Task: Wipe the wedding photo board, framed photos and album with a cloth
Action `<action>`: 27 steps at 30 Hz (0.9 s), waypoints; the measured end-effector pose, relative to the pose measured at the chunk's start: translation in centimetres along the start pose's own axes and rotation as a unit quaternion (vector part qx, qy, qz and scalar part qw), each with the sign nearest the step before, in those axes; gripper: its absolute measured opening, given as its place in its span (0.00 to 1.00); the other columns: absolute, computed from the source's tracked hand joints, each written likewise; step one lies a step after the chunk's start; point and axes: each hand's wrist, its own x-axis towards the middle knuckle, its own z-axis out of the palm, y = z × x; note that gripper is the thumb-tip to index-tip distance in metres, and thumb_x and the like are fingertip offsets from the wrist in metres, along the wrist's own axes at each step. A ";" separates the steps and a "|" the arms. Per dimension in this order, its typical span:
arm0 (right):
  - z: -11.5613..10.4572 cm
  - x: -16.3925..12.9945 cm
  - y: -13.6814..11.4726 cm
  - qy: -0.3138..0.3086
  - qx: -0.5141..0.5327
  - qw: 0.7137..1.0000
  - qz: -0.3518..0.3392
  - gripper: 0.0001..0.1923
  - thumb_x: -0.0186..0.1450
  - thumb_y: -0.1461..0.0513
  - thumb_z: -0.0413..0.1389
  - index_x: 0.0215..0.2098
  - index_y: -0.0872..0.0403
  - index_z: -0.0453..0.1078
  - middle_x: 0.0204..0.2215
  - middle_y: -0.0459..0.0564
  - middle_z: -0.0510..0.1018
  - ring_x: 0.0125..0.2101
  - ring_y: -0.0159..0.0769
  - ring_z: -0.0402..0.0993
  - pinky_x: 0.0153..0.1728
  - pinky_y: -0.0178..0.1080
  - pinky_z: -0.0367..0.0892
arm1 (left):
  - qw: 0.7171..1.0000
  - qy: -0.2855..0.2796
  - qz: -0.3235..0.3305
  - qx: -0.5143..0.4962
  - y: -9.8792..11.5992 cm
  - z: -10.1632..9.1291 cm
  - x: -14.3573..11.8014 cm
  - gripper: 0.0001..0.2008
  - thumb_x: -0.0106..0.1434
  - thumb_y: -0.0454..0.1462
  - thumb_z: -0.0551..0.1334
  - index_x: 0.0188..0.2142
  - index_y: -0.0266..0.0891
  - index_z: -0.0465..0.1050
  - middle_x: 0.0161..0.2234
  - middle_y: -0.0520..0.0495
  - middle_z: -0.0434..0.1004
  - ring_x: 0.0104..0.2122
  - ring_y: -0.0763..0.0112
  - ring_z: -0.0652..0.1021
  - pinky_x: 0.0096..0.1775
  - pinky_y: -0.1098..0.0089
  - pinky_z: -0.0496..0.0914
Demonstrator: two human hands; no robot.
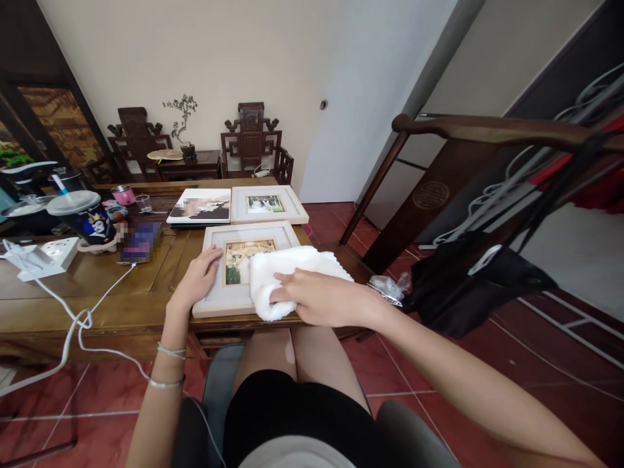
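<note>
A picture frame [199, 305] with a pale wood border lies flat at the table's front edge, a printed picture [236, 273] inside it. Over its right part is a bunched, fluffy white cloth [312, 260], hiding that side. My right hand [316, 296] is closed on the cloth and presses it against the frame, index finger pointing left. My left hand [202, 276] holds the frame's left side, fingers over the border. Behind it, a second picture frame [287, 211] and a white-edged photo panel [202, 205] lie side by side.
To the left on the wooden table [170, 286] are a lidded cup [90, 218], a charging phone [140, 244], a power strip [49, 257] and a pink mug [123, 195]. White cables hang over the front edge. A wooden chair [429, 188] with a black bag [468, 286] stands right.
</note>
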 end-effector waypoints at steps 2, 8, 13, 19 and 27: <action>0.0 0.9 -0.9 0.001 0.000 1.000 -0.004 0.25 0.54 0.74 0.46 0.46 0.53 0.73 0.37 0.58 0.77 0.35 0.46 0.74 0.32 0.40 0.60 | 1.000 0.002 0.000 -0.001 0.0 0.0 0.0 0.22 0.67 0.38 0.49 0.55 0.32 0.71 0.58 0.39 0.71 0.63 0.59 0.65 0.64 0.57 0.57; 1.5 5.1 -3.1 0.056 0.022 0.994 -0.089 0.26 0.57 0.74 0.47 0.51 0.55 0.70 0.40 0.58 0.78 0.51 0.52 0.67 0.46 0.48 0.63 | 1.000 0.006 -0.015 -0.022 -0.1 -0.1 0.0 0.22 0.66 0.37 0.49 0.54 0.34 0.72 0.59 0.40 0.70 0.62 0.60 0.66 0.63 0.57 0.58; 2.4 3.6 -2.5 0.093 0.030 0.992 -0.076 0.25 0.56 0.75 0.46 0.49 0.56 0.71 0.45 0.60 0.77 0.56 0.52 0.64 0.52 0.53 0.60 | 1.000 0.008 -0.008 -0.013 -0.1 -0.1 0.0 0.22 0.66 0.37 0.49 0.54 0.32 0.72 0.59 0.39 0.70 0.62 0.60 0.66 0.63 0.57 0.58; 1.3 -2.0 -0.6 0.037 -0.007 0.997 0.072 0.23 0.54 0.76 0.46 0.41 0.56 0.75 0.44 0.62 0.78 0.51 0.53 0.71 0.47 0.48 0.65 | 1.000 0.002 0.004 -0.002 -0.1 0.0 -0.1 0.21 0.66 0.37 0.50 0.54 0.33 0.71 0.58 0.40 0.71 0.62 0.62 0.65 0.64 0.57 0.57; 1.8 -0.3 4.6 0.056 0.023 0.981 0.182 0.29 0.55 0.75 0.45 0.50 0.54 0.73 0.58 0.57 0.71 0.61 0.51 0.62 0.54 0.47 0.61 | 1.000 -0.009 0.011 -0.006 -0.4 -0.1 -0.1 0.21 0.66 0.36 0.51 0.55 0.33 0.71 0.58 0.40 0.71 0.63 0.61 0.64 0.64 0.56 0.57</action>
